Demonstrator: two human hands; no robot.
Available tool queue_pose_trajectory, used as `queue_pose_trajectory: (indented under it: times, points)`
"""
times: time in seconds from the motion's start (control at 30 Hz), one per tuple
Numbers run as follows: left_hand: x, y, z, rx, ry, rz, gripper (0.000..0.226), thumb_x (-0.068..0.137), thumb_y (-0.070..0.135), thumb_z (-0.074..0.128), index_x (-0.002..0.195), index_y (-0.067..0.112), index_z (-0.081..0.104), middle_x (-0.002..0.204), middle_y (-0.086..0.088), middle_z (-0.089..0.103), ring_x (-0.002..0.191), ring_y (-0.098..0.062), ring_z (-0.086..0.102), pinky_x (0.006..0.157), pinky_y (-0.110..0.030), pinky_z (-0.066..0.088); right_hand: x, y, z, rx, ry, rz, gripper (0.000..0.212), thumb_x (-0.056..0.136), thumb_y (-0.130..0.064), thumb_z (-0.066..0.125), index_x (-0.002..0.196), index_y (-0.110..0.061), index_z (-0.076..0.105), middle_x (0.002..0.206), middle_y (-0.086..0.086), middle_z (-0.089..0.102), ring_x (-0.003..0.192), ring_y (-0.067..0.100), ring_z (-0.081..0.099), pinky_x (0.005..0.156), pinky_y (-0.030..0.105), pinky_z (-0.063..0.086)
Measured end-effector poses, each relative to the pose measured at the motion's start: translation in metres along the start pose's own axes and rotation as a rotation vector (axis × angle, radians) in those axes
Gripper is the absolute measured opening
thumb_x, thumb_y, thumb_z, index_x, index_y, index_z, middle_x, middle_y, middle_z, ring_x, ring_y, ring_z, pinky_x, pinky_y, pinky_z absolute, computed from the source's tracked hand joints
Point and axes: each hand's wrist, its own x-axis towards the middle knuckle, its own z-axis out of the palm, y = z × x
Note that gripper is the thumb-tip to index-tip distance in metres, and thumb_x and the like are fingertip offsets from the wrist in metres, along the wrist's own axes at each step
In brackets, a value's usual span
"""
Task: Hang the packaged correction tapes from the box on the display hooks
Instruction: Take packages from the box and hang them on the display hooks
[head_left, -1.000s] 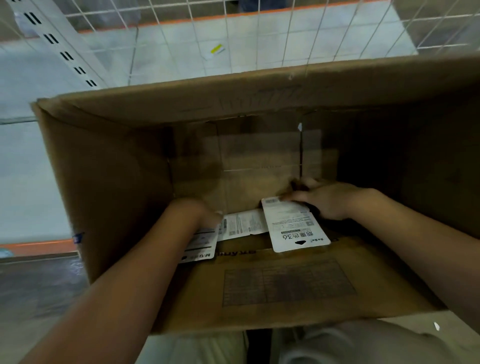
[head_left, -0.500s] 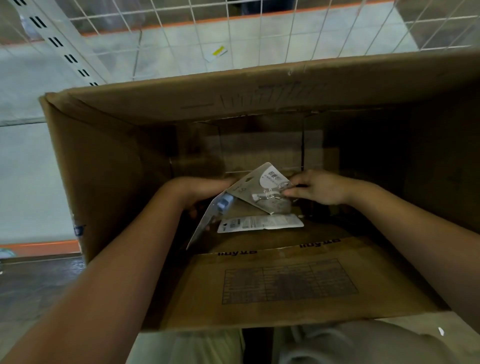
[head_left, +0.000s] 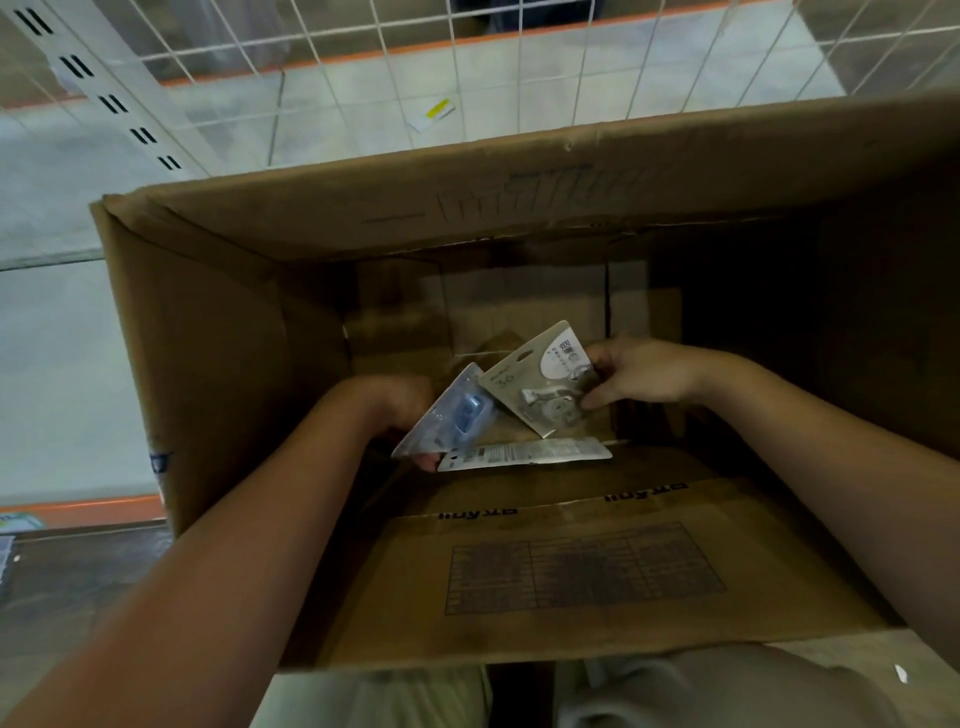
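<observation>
Both my arms reach down into a large open cardboard box (head_left: 218, 364). My left hand (head_left: 400, 405) grips a packaged correction tape with a blue dispenser (head_left: 452, 415), tilted on edge. My right hand (head_left: 639, 376) pinches a second packaged correction tape (head_left: 540, 384) by its right side, its blister front and hang hole facing me. The two packs are lifted off the box floor and overlap at one corner. A third pack (head_left: 524, 453) lies flat on the box bottom just below them.
A white wire grid panel (head_left: 467, 67) stands beyond the box's far wall, with a slotted white upright (head_left: 104, 98) at the left. The box's near flap (head_left: 582, 571) folds toward me. Pale floor with an orange strip (head_left: 78, 509) lies at the left.
Both hands have lifted their packs off the box floor and turned them up. The right hand's pack now shows its front. One pack stays lying on the bottom.
</observation>
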Motion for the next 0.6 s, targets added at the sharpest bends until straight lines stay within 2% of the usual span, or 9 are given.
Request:
queue_pose_trajectory:
  times: [0.03, 0.1, 0.13, 0.23, 0.3, 0.37, 0.4, 0.5, 0.6]
  points:
    - [-0.002, 0.0, 0.001, 0.027, -0.018, 0.01, 0.04, 0.096, 0.003, 0.049, 0.134, -0.004, 0.042, 0.123, -0.021, 0.058, 0.092, -0.024, 0.058, 0.093, -0.039, 0.051, 0.0, 0.001, 0.0, -0.008, 0.0, 0.011, 0.043, 0.087, -0.008, 0.063, 0.128, -0.015, 0.054, 0.124, -0.004, 0.059, 0.113, 0.012, 0.055, 0.086, 0.015, 0.041]
    - [-0.008, 0.004, 0.002, 0.195, -0.16, 0.008, 0.051, 0.09, 0.0, 0.057, 0.138, 0.006, 0.04, 0.112, -0.006, 0.058, 0.09, -0.015, 0.056, 0.088, -0.031, 0.049, 0.001, 0.002, 0.0, -0.021, 0.011, 0.022, 0.046, 0.088, -0.012, 0.064, 0.132, -0.016, 0.051, 0.131, -0.002, 0.056, 0.121, 0.015, 0.051, 0.097, 0.022, 0.038]
    - [-0.01, 0.007, 0.0, 0.321, -0.208, 0.027, 0.061, 0.088, 0.002, 0.061, 0.142, 0.012, 0.035, 0.115, -0.003, 0.055, 0.096, -0.015, 0.054, 0.09, -0.03, 0.047, 0.001, 0.002, 0.0, -0.026, 0.013, 0.022, 0.047, 0.088, -0.013, 0.064, 0.133, -0.016, 0.05, 0.134, -0.001, 0.055, 0.124, 0.016, 0.05, 0.1, 0.024, 0.036]
    - [-0.004, 0.002, -0.002, 0.461, -0.272, 0.045, 0.092, 0.084, 0.014, 0.069, 0.151, 0.029, 0.007, 0.15, -0.008, 0.03, 0.133, -0.027, 0.036, 0.108, -0.041, 0.036, 0.0, 0.002, 0.001, -0.031, 0.007, 0.021, 0.046, 0.088, -0.014, 0.063, 0.133, -0.016, 0.05, 0.135, 0.0, 0.053, 0.126, 0.017, 0.047, 0.101, 0.025, 0.033]
    - [-0.005, -0.002, -0.002, 0.469, -0.29, 0.053, 0.1, 0.081, 0.026, 0.072, 0.15, 0.035, 0.001, 0.156, -0.006, 0.018, 0.141, -0.03, 0.023, 0.113, -0.046, 0.028, 0.0, 0.002, 0.001, -0.022, 0.011, 0.022, 0.045, 0.089, -0.014, 0.063, 0.132, -0.015, 0.051, 0.135, 0.0, 0.054, 0.126, 0.017, 0.048, 0.1, 0.024, 0.033]
    - [-0.006, -0.003, -0.004, 0.363, -0.307, 0.061, 0.097, 0.079, 0.036, 0.072, 0.15, 0.035, 0.006, 0.157, -0.003, 0.019, 0.142, -0.027, 0.021, 0.114, -0.046, 0.026, 0.0, 0.003, -0.001, 0.021, 0.042, 0.029, 0.042, 0.088, -0.014, 0.064, 0.13, -0.016, 0.053, 0.131, -0.001, 0.056, 0.123, 0.016, 0.05, 0.1, 0.025, 0.035]
    - [-0.009, -0.002, -0.006, 0.267, -0.31, 0.064, 0.09, 0.081, 0.037, 0.069, 0.15, 0.032, 0.011, 0.153, -0.001, 0.026, 0.14, -0.025, 0.025, 0.112, -0.042, 0.03, 0.001, 0.005, -0.002, 0.068, 0.067, 0.036, 0.041, 0.088, -0.014, 0.064, 0.128, -0.016, 0.055, 0.128, -0.001, 0.058, 0.12, 0.016, 0.052, 0.099, 0.025, 0.037]
    - [-0.009, -0.001, -0.013, -0.084, -0.261, 0.101, 0.057, 0.09, 0.032, 0.056, 0.142, 0.025, 0.034, 0.124, 0.005, 0.05, 0.115, -0.014, 0.048, 0.087, -0.024, 0.046, 0.004, 0.01, -0.005, 0.27, 0.156, 0.063, 0.035, 0.087, -0.011, 0.065, 0.121, -0.016, 0.059, 0.117, -0.004, 0.062, 0.109, 0.012, 0.056, 0.093, 0.024, 0.04]
    - [-0.002, 0.0, -0.019, -0.455, -0.151, 0.154, 0.034, 0.091, 0.026, 0.054, 0.125, 0.024, 0.05, 0.117, 0.004, 0.06, 0.106, -0.012, 0.058, 0.085, -0.027, 0.051, 0.009, 0.016, -0.008, 0.404, 0.209, 0.084, 0.035, 0.086, -0.011, 0.066, 0.12, -0.015, 0.06, 0.121, 0.0, 0.062, 0.111, 0.016, 0.057, 0.097, 0.029, 0.042]
